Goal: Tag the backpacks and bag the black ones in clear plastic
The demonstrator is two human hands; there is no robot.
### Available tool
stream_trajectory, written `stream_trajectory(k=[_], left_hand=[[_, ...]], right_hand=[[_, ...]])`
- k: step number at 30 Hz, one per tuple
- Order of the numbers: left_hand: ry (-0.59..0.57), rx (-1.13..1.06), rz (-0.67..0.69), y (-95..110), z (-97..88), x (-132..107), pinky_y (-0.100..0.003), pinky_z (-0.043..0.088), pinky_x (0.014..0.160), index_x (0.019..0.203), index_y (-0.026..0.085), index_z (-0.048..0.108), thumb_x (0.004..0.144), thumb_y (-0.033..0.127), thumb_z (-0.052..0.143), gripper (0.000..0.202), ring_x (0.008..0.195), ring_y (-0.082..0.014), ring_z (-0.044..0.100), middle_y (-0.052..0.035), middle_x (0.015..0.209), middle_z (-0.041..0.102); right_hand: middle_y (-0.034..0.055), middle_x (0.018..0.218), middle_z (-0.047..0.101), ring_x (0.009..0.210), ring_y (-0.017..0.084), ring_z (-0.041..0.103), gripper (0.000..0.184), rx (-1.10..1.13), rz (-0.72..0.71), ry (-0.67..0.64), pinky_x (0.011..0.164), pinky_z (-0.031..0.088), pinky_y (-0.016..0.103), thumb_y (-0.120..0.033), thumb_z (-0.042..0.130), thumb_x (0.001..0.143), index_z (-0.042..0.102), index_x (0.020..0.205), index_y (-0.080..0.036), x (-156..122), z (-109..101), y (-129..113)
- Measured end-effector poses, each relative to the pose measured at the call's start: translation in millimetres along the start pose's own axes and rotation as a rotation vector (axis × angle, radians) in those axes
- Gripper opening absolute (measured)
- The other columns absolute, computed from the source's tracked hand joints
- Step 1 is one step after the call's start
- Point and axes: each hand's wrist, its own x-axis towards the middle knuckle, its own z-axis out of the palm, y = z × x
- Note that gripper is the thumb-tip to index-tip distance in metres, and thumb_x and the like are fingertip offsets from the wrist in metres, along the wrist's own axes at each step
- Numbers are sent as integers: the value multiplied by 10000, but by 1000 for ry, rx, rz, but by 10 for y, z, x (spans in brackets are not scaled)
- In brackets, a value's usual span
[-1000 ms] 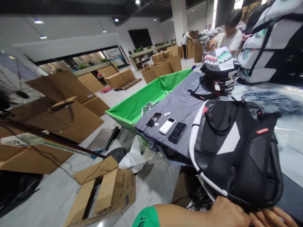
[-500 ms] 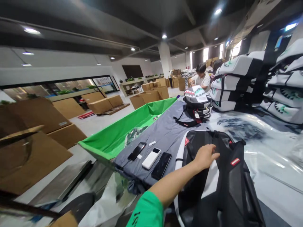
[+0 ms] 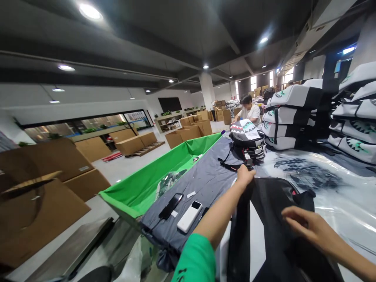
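view: head-worn | faces: forward, down (frame tilted) | near: left hand (image 3: 245,175), right hand (image 3: 308,225) | far: back wall (image 3: 188,96)

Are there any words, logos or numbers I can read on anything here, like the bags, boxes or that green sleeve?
None can be quoted; everything is too small or blurred:
Green sleeve: dark print, too blurred to read.
Shark-mouth backpack: white tag, too small.
Cardboard box: white label, too small.
Poster behind the glass: too small.
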Motion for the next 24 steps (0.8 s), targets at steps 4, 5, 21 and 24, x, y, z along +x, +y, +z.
stream_trajectory(k=[4, 5, 21, 24], left_hand=[[-135, -271, 58, 172, -764, -271, -352, 583, 721, 761, 190, 504, 655, 174, 637, 171, 618, -151, 601, 13, 645, 547], [-149, -322, 82, 221, -883, -372, -332, 579, 699, 741, 192, 492, 622, 173, 623, 178, 584, -130, 572, 27, 627, 528], [475, 172, 443, 596, -912, -695, -287, 449, 717, 891, 247, 437, 928, 302, 600, 176, 717, -207, 641, 23, 701, 564], [395, 248, 390, 466, -845, -670, -289, 450, 709, 929, 245, 455, 912, 330, 624, 190, 707, -217, 637, 27, 690, 561]], right_hand=[[71, 806, 693, 606, 177, 588, 670, 254, 130, 91, 525, 479, 287, -829, 599, 694, 694, 909, -202, 980, 88, -272], [52, 755, 652, 536, 147, 516, 730, 317, 149, 99, 459, 406, 265, -872, 562, 676, 679, 918, -193, 1182, 122, -401], [165, 923, 753, 1022, 328, 694, 425, -467, 48, 327, 788, 494, 353, -550, 544, 898, 770, 861, -192, 2103, 125, -1640], [191, 974, 759, 1069, 346, 692, 453, -530, 56, 313, 839, 493, 391, -506, 480, 950, 789, 908, -177, 2057, 231, -1492]])
